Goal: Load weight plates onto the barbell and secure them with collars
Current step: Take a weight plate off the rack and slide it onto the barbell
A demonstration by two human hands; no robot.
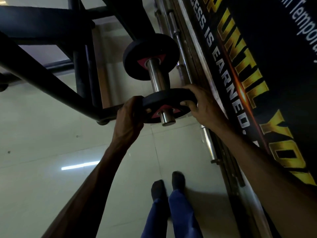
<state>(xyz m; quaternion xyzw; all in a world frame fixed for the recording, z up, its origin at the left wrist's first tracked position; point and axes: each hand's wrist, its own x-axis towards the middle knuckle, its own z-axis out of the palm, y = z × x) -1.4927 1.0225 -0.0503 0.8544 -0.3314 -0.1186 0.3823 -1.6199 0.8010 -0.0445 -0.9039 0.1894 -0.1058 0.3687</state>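
A chrome barbell sleeve [156,78] points toward me, its end sticking out just below my hands. One black weight plate [135,55] with a red hub mark sits far up the sleeve. A second black plate [169,98] with red marks is threaded on near the sleeve's tip. My left hand [130,115] grips its left rim, fingers curled round the edge. Its right rim is held by my right hand [204,107], thumb on the near face. No collar is visible.
A black steel rack frame [51,79] slants across the upper left, over pale floor tiles. Several spare chrome bars [184,55] lie along the wall base at right, below a dark banner [257,57] with gold lettering. My feet [168,184] stand below the sleeve.
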